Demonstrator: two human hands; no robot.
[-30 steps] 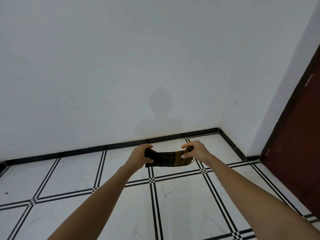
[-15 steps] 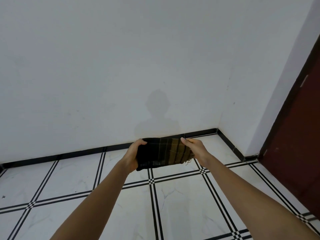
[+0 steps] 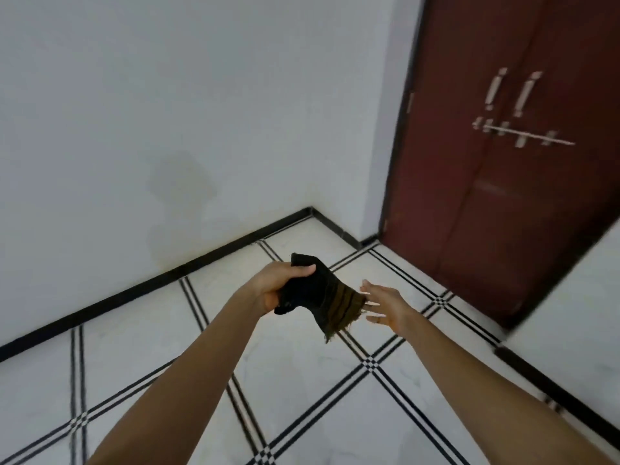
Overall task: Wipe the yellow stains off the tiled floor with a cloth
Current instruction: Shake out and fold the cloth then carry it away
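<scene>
A dark cloth (image 3: 323,295) with brown stripes and a frayed edge hangs in the air above the floor, bunched at its left end in my left hand (image 3: 278,286). My right hand (image 3: 384,305) is just to the right of the cloth, fingers spread, fingertips near its striped end and holding nothing. Below lies the white tiled floor (image 3: 312,374) with black double lines. No yellow stain shows on the tiles in view.
A white wall (image 3: 167,112) with a black skirting (image 3: 161,280) runs behind the hands to a corner. A dark red double door (image 3: 510,169) with metal handles and a bolt stands at the right.
My right hand has let go of the cloth and opened; the left hand alone holds it now. The view has swung right and tilted, bringing the door into sight.
</scene>
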